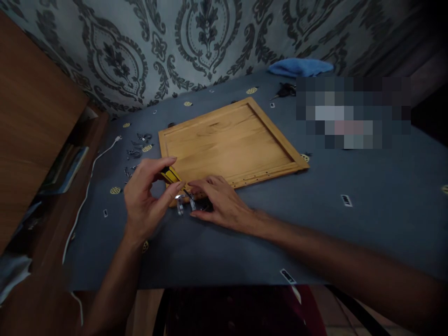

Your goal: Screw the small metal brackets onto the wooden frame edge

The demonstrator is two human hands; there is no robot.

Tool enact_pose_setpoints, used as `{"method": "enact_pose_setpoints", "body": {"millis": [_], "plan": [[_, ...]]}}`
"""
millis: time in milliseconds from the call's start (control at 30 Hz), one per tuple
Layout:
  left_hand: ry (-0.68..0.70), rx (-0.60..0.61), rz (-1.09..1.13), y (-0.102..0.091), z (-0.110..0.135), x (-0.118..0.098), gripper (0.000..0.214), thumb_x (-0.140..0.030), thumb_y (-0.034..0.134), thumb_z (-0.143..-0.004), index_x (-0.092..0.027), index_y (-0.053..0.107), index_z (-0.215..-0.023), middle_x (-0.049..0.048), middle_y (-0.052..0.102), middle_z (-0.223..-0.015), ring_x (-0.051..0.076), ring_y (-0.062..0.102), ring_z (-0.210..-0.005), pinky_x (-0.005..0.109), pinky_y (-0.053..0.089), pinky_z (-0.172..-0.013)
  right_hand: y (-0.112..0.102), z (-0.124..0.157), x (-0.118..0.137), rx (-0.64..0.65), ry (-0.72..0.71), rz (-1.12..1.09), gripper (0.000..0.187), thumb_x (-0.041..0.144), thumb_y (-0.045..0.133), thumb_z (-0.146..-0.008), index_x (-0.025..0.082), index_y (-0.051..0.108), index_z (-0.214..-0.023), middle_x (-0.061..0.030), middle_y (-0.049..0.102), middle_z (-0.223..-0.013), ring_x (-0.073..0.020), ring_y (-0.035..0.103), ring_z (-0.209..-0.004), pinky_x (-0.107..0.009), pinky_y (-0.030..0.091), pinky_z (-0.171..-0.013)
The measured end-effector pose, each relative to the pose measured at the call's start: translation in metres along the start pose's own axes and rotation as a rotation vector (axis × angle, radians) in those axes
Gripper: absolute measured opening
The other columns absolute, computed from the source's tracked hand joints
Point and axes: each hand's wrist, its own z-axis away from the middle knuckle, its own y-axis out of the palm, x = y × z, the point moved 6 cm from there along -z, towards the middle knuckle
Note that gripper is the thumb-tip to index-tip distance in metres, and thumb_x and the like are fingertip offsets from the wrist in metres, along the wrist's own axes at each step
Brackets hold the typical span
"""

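Observation:
My left hand (147, 193) is closed around the yellow-and-black handle of a screwdriver (171, 174). Its shaft slants down to a small shiny metal fitting (192, 203) at the near left edge of a framed wooden panel (224, 144). My right hand (220, 200) grips that fitting between thumb and fingers, with the wrist low over the table. A second metal fitting (179, 205) sits just to the left, at the same edge. Small dark holes run along the panel's near rail. The screwdriver's tip is too small to make out.
Several loose metal fittings (134, 153) lie left of the panel on the dark blue tablecloth (315, 219). A white cable (87, 186) runs along the table's left side, beside a wooden cabinet (35, 116). At the back right are a blue cloth (301, 67) and a dark object (285, 90).

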Motion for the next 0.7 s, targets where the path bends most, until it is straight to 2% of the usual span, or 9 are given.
{"method": "enact_pose_setpoints", "body": {"millis": [100,167,267,367,567,700], "plan": [[0.038,-0.05,-0.046,-0.0017,-0.0009,-0.0025,0.034,-0.02,0.077,-0.088,-0.028,0.07,-0.12,-0.0001,0.068,-0.1,0.012,0.063,-0.086,0.023,0.053,-0.071,-0.0001,0.0005,0.0006,-0.002,-0.008,0.007,0.061,0.04,0.078,-0.086,0.015,0.054,-0.136,-0.0113,0.067,-0.112,-0.0297,0.058,-0.106,-0.045,0.047,-0.091],[0.03,-0.06,-0.034,-0.0022,-0.0008,-0.0031,0.036,-0.017,0.076,-0.088,-0.028,0.069,-0.121,-0.0001,0.069,-0.104,0.012,0.065,-0.088,0.022,0.055,-0.074,-0.0005,0.0009,0.0011,-0.005,-0.013,0.002,0.06,0.04,0.078,-0.086,0.015,0.054,-0.135,-0.0114,0.068,-0.112,-0.0292,0.058,-0.106,-0.044,0.047,-0.091],[-0.024,-0.025,0.052,-0.0008,0.0001,-0.0014,0.04,-0.015,0.073,-0.09,-0.028,0.066,-0.127,0.0014,0.07,-0.112,0.014,0.07,-0.098,0.026,0.059,-0.084,-0.0008,0.0006,0.0015,-0.006,-0.016,-0.003,0.061,0.039,0.08,-0.085,0.014,0.054,-0.134,-0.0121,0.069,-0.112,-0.0288,0.059,-0.107,-0.042,0.047,-0.092],[-0.06,0.019,0.104,0.0016,0.0013,0.0004,0.039,-0.014,0.068,-0.093,-0.028,0.065,-0.129,0.0024,0.071,-0.11,0.015,0.071,-0.1,0.027,0.059,-0.087,-0.0007,-0.0002,0.0015,-0.006,-0.016,0.001,0.062,0.038,0.082,-0.083,0.014,0.055,-0.133,-0.0129,0.069,-0.112,-0.0294,0.059,-0.108,-0.043,0.047,-0.092],[0.043,-0.043,-0.056,-0.0012,0.0013,-0.0027,0.035,-0.021,0.079,-0.086,-0.027,0.069,-0.12,-0.0008,0.068,-0.096,0.012,0.064,-0.085,0.023,0.053,-0.074,0.0001,-0.0002,0.0003,-0.004,-0.011,-0.019,0.061,0.039,0.081,-0.084,0.018,0.054,-0.134,-0.0103,0.069,-0.113,-0.0301,0.06,-0.108,-0.046,0.047,-0.092],[0.034,-0.062,-0.126,-0.0032,0.003,-0.0022,0.033,-0.023,0.075,-0.09,-0.026,0.067,-0.122,0.0,0.07,-0.103,0.013,0.067,-0.09,0.024,0.056,-0.079,0.0009,0.0003,-0.0008,-0.019,-0.01,-0.008,0.06,0.042,0.08,-0.084,0.019,0.054,-0.133,-0.0102,0.068,-0.113,-0.03,0.06,-0.109,-0.046,0.048,-0.093]]}}
